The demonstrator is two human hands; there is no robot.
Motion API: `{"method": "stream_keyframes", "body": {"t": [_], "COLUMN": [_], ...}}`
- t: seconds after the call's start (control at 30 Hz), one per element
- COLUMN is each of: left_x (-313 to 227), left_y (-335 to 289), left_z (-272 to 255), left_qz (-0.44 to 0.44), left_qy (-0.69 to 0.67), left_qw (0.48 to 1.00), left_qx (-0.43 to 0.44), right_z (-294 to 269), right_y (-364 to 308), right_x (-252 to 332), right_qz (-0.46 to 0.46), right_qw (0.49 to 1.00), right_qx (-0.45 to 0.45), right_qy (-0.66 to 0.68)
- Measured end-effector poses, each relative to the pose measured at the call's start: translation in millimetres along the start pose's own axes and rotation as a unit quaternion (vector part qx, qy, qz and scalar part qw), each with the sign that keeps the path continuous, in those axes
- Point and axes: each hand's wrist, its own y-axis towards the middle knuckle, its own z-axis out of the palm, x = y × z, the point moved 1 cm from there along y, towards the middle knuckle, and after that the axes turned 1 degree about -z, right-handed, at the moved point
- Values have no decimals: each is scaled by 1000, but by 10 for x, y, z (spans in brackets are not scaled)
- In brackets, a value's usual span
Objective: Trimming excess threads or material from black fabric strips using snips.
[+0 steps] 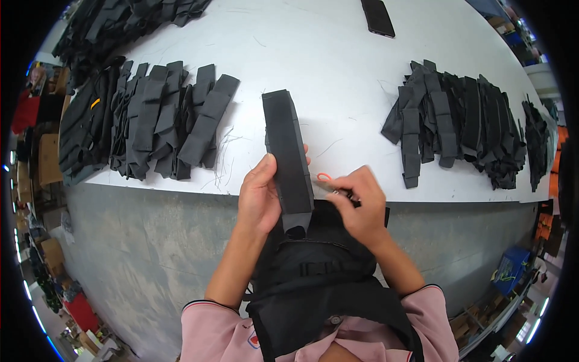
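My left hand (260, 192) is closed round a long black sewn fabric strip (286, 154), its thumb on the near face and fingertips showing past the far edge. The strip stands roughly upright, its lower end over my black apron (325, 265). Close to the strip's right edge, my right hand (364, 202) grips small thread snips (325, 182) with an orange ring. Their blades point toward the strip; whether they touch it I cannot tell.
Similar black strips lie in a pile (175, 114) on the left of the white table (325, 66) and another (461, 123) on the right. More dark fabric (114, 27) heaps at the far left. A black phone (378, 18) lies at the back. Loose threads are scattered about.
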Motion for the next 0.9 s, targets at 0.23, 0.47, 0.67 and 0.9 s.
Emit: {"method": "stream_keyframes", "body": {"t": [0.23, 0.47, 0.67, 0.9], "left_x": [14, 16, 14, 10], "left_y": [5, 14, 4, -17], "left_z": [7, 28, 32, 59], "left_qz": [-16, -22, -30, -28], "left_qy": [-4, 11, 53, 52], "left_qw": [1000, 1000, 998, 998], "left_qx": [-20, -19, -26, -33], "right_z": [9, 33, -11, -9], "right_y": [40, 18, -61, -43], "right_x": [-94, -140, -126, -45], "right_qz": [-5, -54, -146, -155], "right_qw": [1000, 998, 975, 973], "right_qx": [-9, -17, -31, -26], "right_qy": [18, -17, -165, -169]}}
